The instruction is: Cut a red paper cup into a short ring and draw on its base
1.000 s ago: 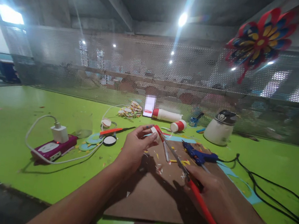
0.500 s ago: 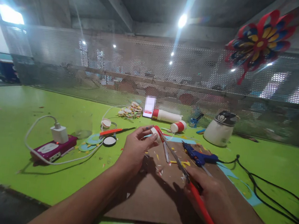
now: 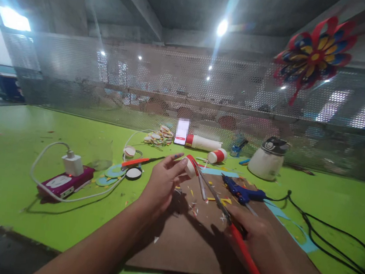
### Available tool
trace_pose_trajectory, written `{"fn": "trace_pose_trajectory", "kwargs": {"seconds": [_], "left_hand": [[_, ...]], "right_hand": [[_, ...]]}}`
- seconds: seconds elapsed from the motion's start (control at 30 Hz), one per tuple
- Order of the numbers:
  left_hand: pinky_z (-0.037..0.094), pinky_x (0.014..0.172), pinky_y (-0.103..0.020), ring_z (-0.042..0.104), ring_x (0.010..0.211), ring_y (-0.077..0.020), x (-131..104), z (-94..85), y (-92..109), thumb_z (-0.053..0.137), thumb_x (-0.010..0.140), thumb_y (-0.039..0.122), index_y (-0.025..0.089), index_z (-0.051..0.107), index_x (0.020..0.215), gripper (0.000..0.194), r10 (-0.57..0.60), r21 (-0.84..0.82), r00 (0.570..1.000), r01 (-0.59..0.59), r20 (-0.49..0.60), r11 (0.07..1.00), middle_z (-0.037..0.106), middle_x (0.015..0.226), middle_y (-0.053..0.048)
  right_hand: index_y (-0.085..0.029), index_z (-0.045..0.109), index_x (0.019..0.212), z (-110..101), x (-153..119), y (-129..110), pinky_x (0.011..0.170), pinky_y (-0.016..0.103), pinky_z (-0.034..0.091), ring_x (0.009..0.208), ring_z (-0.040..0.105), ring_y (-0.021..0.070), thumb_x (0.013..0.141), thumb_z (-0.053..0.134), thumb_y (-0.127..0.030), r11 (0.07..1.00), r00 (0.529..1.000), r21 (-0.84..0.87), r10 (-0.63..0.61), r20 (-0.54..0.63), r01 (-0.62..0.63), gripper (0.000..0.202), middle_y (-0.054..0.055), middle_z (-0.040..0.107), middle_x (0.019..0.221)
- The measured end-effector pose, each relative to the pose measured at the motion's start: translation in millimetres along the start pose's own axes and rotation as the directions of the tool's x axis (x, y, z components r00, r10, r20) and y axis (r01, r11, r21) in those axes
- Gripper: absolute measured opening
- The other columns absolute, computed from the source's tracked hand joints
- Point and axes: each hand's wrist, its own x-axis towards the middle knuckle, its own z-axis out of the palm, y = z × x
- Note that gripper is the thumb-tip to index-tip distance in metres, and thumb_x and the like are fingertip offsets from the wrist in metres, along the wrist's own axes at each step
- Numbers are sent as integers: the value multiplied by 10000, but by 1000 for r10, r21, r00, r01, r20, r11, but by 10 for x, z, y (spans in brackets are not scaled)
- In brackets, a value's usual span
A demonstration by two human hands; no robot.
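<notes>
**Small red-and-white paper cup (image 3: 191, 168) meeting long red-handled metal scissors (image 3: 214, 194)**

The cup is sitting in mid-air above a flat brown board (image 3: 196, 244), tilted, with its white round end facing the person. The left grip (image 3: 162, 179) is pinching it, thumb in front and fingers around the far side. The right grip (image 3: 253, 227) is wrapping the red handles of the scissors, whose blades are pointing up and leftward, the tip overlapping the cup's red band (whether it is biting into the wall, I cannot tell).

Below, thin yellow scraps (image 3: 226, 200) are lying on the board, and a dark blue plastic glue gun (image 3: 244, 191) is resting on its right part, trailing a black cord (image 3: 314, 233). A light-blue cut sheet (image 3: 307, 242) is lying along the board's right edge.

Farther out on the bright green desk (image 3: 9, 152), a second red-and-white paper cup (image 3: 217, 156) is lying on its side near a long red-and-white cylinder (image 3: 205, 143). A lit phone (image 3: 181, 132) is standing beside that cylinder. To the left, an orange-handled tool (image 3: 136, 162) is lying just beside a black-rimmed white disc (image 3: 134, 173), and a magenta power strip (image 3: 82, 178) is carrying a white plug (image 3: 73, 165).
</notes>
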Motion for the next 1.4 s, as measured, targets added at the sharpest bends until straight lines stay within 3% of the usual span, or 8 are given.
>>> {"fn": "trace_pose_trajectory", "kwargs": {"seconds": [0.17, 0.4, 0.63, 1.17, 1.4], "left_hand": [[532, 859, -365, 675, 817, -189, 27, -18, 37, 746, 750, 176, 86, 702, 810, 117, -61, -2, 998, 61, 29, 998, 709, 942, -141], [554, 863, -363, 673, 779, -158, 9, 14, 49, 674, 794, 84, 83, 667, 884, 90, -87, -28, 996, 87, 3, 996, 704, 909, -102], [593, 785, -391, 662, 723, -157, 13, -4, 12, 686, 804, 120, 107, 648, 904, 108, -91, -17, 995, 91, 31, 996, 684, 896, -91], [587, 824, -433, 665, 722, -162, 10, -6, 23, 653, 832, 100, 93, 641, 903, 72, -106, 6, 994, 106, 23, 994, 681, 872, -110], [586, 814, -425, 652, 699, -149, 12, -3, 25, 665, 812, 80, 105, 638, 891, 87, -95, 3, 995, 95, 26, 995, 674, 876, -99]], "right_hand": [[-220, 732, 1092, -3, 4, -4, 836, 383, 550, 1021, 693, 285, 783, 463, -274, 1000, 1000, -7, -8, -21, 8, 414, 70, 735, 1149], [-205, 744, 989, -11, 23, 31, 716, 392, 541, 833, 707, 297, 717, 470, -302, 999, 999, -25, 43, -1, -43, 398, 79, 771, 942], [-206, 739, 1029, -3, 35, 56, 731, 399, 537, 851, 709, 298, 705, 456, -300, 999, 999, 0, 49, 13, -49, 440, 84, 771, 993], [-179, 754, 1046, -53, 25, -24, 831, 453, 534, 958, 706, 330, 743, 453, -365, 997, 997, 35, 61, 39, -62, 466, 93, 765, 1053], [-203, 748, 1059, -42, 24, 3, 812, 417, 538, 957, 708, 306, 755, 458, -337, 999, 999, 2, 45, 19, -46, 442, 82, 761, 1074]]}}
